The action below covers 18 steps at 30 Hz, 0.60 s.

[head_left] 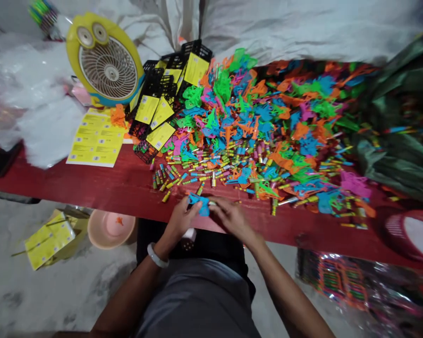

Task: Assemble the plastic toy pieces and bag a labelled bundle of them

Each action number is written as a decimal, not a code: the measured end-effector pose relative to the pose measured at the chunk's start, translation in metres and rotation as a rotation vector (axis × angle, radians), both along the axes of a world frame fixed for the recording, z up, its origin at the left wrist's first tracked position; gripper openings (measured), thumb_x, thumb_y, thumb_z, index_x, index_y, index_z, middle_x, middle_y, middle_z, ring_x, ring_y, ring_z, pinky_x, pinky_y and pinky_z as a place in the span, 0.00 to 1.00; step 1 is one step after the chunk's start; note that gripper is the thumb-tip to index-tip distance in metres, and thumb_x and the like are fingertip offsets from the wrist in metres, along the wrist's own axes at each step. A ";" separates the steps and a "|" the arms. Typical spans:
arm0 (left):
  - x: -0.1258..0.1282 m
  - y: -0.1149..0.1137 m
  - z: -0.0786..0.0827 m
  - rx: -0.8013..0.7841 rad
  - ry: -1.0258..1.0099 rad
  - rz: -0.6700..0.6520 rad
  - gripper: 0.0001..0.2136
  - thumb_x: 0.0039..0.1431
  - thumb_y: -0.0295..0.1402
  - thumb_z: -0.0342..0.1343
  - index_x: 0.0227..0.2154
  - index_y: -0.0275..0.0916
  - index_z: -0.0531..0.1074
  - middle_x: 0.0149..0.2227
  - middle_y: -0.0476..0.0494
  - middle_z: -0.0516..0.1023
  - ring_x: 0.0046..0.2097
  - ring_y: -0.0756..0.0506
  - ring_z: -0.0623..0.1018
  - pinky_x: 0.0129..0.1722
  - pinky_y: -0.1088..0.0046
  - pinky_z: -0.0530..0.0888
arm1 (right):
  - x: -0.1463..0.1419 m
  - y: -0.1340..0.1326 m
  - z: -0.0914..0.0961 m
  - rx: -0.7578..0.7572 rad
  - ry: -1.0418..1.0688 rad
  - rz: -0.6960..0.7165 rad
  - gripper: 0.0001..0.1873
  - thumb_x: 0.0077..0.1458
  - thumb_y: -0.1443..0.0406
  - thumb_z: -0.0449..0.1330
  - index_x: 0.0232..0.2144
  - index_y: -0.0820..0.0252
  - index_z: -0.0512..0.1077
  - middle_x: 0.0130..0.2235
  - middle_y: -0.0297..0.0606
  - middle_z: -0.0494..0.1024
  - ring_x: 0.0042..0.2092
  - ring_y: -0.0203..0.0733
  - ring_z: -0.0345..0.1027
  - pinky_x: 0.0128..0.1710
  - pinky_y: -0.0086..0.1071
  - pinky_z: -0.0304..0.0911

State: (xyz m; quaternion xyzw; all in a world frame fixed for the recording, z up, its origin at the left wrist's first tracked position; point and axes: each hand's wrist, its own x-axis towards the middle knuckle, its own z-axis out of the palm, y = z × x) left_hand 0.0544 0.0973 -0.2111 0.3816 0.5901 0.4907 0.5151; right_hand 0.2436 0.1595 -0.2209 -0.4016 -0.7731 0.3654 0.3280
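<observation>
Grey fabric across the lap [197, 300] is seen lowest in the view, with both forearms reaching forward over it. A white bangle [157, 256] is worn on the left wrist. At the near edge of the red table [120, 185], about midway along it, a blue plastic piece [199, 203] is held between the two hands. The left hand [181, 218] is closed on its left end, and the right hand [231, 217] is pinched narrowly on its right end. Something small and pale appears to be caught in the right fingertips as well, but the blur prevents confirmation.

Just beyond the hands, small coloured tubes [204, 173] are scattered. Behind them, a heap of multicoloured plastic pieces [268, 117] is spread toward the far and right edges. Black baskets with yellow labels [162, 94] are stacked left of the heap. Yellow label sheets [95, 138] and a yellow fan [105, 63] are noted at the far left. A pink basin [109, 229] is recorded on the floor below the near edge.
</observation>
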 end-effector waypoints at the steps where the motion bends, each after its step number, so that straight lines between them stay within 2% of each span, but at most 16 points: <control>1: 0.000 0.006 -0.001 0.051 0.061 -0.013 0.09 0.57 0.41 0.61 0.37 0.42 0.78 0.38 0.42 0.80 0.41 0.41 0.78 0.44 0.64 0.74 | 0.016 0.008 0.006 0.067 -0.024 -0.133 0.15 0.65 0.57 0.58 0.48 0.53 0.79 0.45 0.42 0.84 0.46 0.49 0.80 0.47 0.42 0.75; 4: -0.009 0.039 0.001 0.216 0.362 0.061 0.11 0.62 0.35 0.55 0.45 0.42 0.77 0.49 0.37 0.78 0.53 0.38 0.77 0.55 0.60 0.72 | 0.054 0.028 0.023 0.342 -0.080 -0.604 0.21 0.66 0.54 0.56 0.53 0.60 0.76 0.54 0.52 0.79 0.56 0.54 0.73 0.58 0.52 0.67; 5: -0.015 0.054 0.002 0.246 0.490 0.093 0.12 0.64 0.32 0.52 0.47 0.41 0.76 0.52 0.35 0.76 0.57 0.38 0.75 0.59 0.59 0.69 | 0.058 0.032 0.027 0.385 -0.079 -0.691 0.23 0.66 0.53 0.55 0.54 0.62 0.75 0.55 0.54 0.78 0.56 0.54 0.73 0.59 0.52 0.67; 6: -0.021 0.069 0.004 0.253 0.617 0.125 0.14 0.64 0.28 0.50 0.49 0.40 0.75 0.56 0.35 0.74 0.61 0.38 0.71 0.63 0.58 0.66 | 0.058 0.033 0.029 0.366 -0.072 -0.717 0.25 0.66 0.53 0.54 0.55 0.63 0.74 0.53 0.55 0.79 0.52 0.53 0.75 0.56 0.50 0.69; 7: -0.027 0.083 0.006 0.232 0.736 0.145 0.16 0.63 0.25 0.49 0.51 0.39 0.73 0.59 0.34 0.72 0.64 0.37 0.68 0.65 0.56 0.62 | 0.053 0.032 0.028 0.293 -0.063 -0.688 0.26 0.67 0.52 0.53 0.56 0.63 0.73 0.49 0.53 0.81 0.46 0.50 0.78 0.50 0.47 0.72; 9: -0.040 0.105 0.012 0.163 0.921 0.153 0.17 0.62 0.24 0.50 0.52 0.38 0.72 0.61 0.32 0.70 0.64 0.34 0.66 0.65 0.52 0.60 | 0.033 0.025 0.020 0.105 -0.056 -0.538 0.26 0.66 0.50 0.53 0.57 0.61 0.72 0.42 0.48 0.83 0.35 0.46 0.77 0.38 0.40 0.74; 11: -0.051 0.115 0.015 0.132 1.031 0.121 0.14 0.63 0.24 0.51 0.50 0.37 0.73 0.55 0.32 0.73 0.60 0.32 0.68 0.62 0.51 0.61 | 0.009 0.015 0.006 0.030 -0.053 -0.405 0.27 0.64 0.49 0.55 0.56 0.60 0.72 0.43 0.48 0.83 0.36 0.48 0.78 0.36 0.40 0.73; 13: -0.060 0.113 0.015 0.156 1.087 0.071 0.10 0.65 0.25 0.51 0.44 0.37 0.74 0.47 0.34 0.76 0.55 0.33 0.70 0.61 0.52 0.61 | -0.011 0.007 -0.006 0.013 -0.028 -0.343 0.25 0.62 0.49 0.56 0.51 0.60 0.73 0.46 0.49 0.82 0.42 0.51 0.78 0.40 0.41 0.72; 15: -0.067 0.104 0.011 0.188 1.115 0.024 0.08 0.66 0.25 0.50 0.39 0.38 0.74 0.41 0.37 0.75 0.52 0.35 0.70 0.59 0.54 0.61 | -0.024 0.007 -0.012 -0.062 0.012 -0.317 0.22 0.62 0.49 0.56 0.47 0.58 0.74 0.44 0.46 0.83 0.42 0.50 0.78 0.41 0.40 0.72; 18: -0.077 0.094 0.004 0.212 1.141 -0.012 0.07 0.66 0.24 0.52 0.37 0.39 0.74 0.39 0.38 0.74 0.50 0.36 0.70 0.57 0.54 0.62 | -0.038 0.019 -0.007 -0.123 0.084 -0.316 0.18 0.60 0.50 0.56 0.41 0.57 0.74 0.41 0.44 0.82 0.42 0.49 0.77 0.42 0.39 0.70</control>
